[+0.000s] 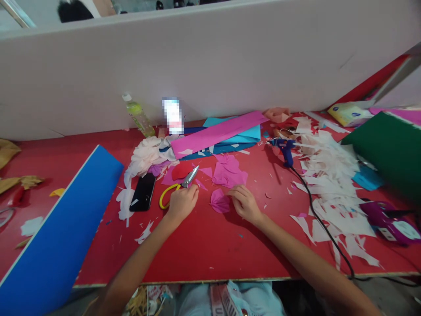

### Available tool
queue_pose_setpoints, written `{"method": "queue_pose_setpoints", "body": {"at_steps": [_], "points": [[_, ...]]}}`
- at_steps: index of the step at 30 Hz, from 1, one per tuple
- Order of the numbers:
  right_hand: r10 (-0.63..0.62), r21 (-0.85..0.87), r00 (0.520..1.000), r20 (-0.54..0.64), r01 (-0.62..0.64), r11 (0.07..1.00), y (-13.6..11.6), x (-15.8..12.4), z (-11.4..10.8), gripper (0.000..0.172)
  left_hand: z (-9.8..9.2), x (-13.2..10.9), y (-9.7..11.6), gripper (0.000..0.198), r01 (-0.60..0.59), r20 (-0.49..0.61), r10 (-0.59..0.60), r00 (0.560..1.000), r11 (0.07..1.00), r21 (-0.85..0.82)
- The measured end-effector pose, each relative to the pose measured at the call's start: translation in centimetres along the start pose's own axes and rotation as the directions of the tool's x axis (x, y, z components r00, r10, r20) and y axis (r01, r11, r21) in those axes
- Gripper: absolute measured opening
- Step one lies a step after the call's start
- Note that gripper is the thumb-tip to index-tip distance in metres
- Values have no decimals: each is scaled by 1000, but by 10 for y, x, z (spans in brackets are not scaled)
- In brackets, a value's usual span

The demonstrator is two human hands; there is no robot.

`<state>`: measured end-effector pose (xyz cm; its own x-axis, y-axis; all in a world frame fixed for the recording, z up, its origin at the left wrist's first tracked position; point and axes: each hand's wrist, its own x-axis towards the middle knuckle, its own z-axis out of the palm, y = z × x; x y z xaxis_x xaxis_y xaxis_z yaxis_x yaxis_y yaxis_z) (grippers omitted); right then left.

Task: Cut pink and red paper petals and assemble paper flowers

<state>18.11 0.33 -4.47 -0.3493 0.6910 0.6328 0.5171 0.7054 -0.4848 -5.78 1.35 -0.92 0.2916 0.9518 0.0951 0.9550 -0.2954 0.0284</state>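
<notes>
two hands rest on the red table (210, 254): the left hand (181, 202) lies curled over the yellow-handled scissors (177, 186), seemingly closing on the handles though i cannot tell how firm the hold is, while the right hand (244, 202) has loose, spread fingertips touching the folded pink paper piece (220, 202) lying flat between the hands. a clean cut likely needs the folds pinned flat and the blades kept clear of those fingertips.
</notes>
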Motion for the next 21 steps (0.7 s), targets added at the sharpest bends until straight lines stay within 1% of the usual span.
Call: {"method": "queue_pose_setpoints", "body": {"at_steps": [3,5,8,10,13,15,18,21], "points": [[-1,-16,1000,-30,0,1000,0,-2,-1,29,0,7,6,24,6,-3,-6,1000,999,-43],[-19,-33,999,-37,18,999,0,-5,-2,25,1,18,16,26,-27,-5,27,1000,996,-87],[-57,-55,998,-33,55,997,2,-8,-3,23,4,46,35,30,-100,3,100,995,992,-82],[-60,-69,997,-40,57,996,3,-9,-3,23,9,69,49,32,-171,25,173,985,984,-53],[-36,-73,997,-72,31,997,5,-8,-2,23,17,100,70,39,-188,22,189,982,982,-21],[-31,-71,996,-85,25,997,5,-6,-1,23,21,114,81,40,-200,21,200,980,980,-24],[-23,-76,995,-92,16,997,6,-5,1,23,24,127,92,34,-228,24,229,973,973,-36],[4,-80,997,-73,-10,997,7,-5,2,23,23,132,95,32,-250,17,251,968,967,-46]]}}
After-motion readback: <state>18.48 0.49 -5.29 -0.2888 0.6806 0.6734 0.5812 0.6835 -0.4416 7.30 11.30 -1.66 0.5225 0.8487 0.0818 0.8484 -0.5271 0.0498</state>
